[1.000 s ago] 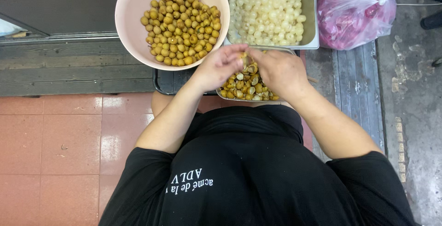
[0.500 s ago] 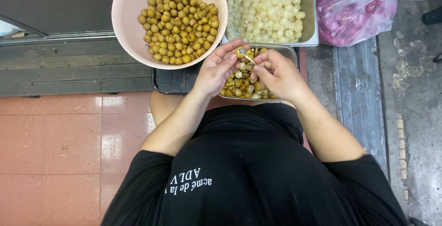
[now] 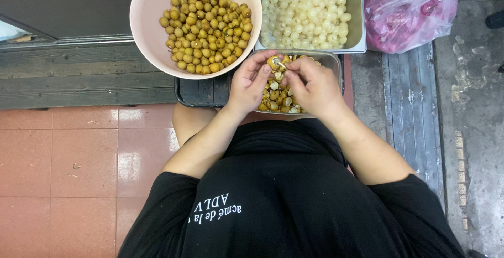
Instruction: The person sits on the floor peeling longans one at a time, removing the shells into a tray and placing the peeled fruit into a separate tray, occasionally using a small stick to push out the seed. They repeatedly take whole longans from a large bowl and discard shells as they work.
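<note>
A small round fruit [image 3: 274,62] with tan, leathery skin sits pinched between both hands above a steel tray of husks [image 3: 336,63]. The left hand [image 3: 251,82] closes its fingertips on the fruit's side, while the right hand [image 3: 314,84] curls its fingers tight on the top, where pale flesh shows. Beyond them stand a smooth pink bowl [image 3: 152,6] heaped with unpeeled fruit, a steel pan [image 3: 360,21] of glossy white peeled ones, and a crinkled pink plastic bag [image 3: 409,8].
</note>
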`<state>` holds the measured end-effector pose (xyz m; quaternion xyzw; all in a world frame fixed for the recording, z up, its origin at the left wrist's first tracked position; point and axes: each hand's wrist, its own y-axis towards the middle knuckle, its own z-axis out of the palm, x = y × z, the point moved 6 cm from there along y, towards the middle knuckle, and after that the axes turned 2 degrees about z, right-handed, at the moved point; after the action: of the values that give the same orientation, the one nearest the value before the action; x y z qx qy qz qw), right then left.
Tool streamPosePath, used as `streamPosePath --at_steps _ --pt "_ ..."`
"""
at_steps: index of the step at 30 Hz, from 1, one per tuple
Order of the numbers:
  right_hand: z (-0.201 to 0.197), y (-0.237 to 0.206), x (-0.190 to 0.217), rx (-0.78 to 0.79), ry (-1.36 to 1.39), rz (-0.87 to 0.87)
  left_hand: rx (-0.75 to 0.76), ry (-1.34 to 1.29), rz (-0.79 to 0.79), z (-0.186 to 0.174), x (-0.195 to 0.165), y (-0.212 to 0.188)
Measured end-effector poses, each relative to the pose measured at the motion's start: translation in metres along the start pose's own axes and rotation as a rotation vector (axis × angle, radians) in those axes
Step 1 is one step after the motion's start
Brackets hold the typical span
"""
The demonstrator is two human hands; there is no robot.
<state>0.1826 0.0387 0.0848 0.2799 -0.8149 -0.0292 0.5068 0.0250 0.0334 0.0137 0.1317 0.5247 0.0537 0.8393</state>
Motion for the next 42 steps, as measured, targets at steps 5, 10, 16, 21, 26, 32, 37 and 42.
streamPosePath --at_steps 5,10,16,21,26,32,37,42 --pt "0.005 0.0 0.03 0.012 -0.499 -0.103 -0.008 0.704 0.211 0.0 -0.027 0.0" --pt "0.016 -0.003 0.042 0.043 -0.717 -0.225 0.04 0.882 -0.156 -0.019 -0.004 0.019" --pt "0.013 -0.007 0.022 0.108 -0.634 -0.201 0.185 0.784 -0.441 -0.023 0.021 0.014" --pt "0.012 0.004 -0.018 0.31 -0.249 0.007 0.073 1.023 -0.066 -0.015 0.011 0.009" --pt "0.03 0.001 -0.076 0.677 0.502 0.669 -0.004 0.404 -0.444 -0.027 0.056 0.005" --pt "0.039 -0.012 -0.1 0.655 0.769 0.808 0.005 -0.136 -0.672 -0.025 0.085 -0.008" --pt "0.023 -0.008 -0.1 0.604 0.193 0.536 0.09 0.496 -0.362 -0.028 0.05 0.003" --pt "-0.005 -0.001 -0.061 0.269 -0.428 0.227 0.127 0.929 -0.025 -0.009 -0.007 0.004"
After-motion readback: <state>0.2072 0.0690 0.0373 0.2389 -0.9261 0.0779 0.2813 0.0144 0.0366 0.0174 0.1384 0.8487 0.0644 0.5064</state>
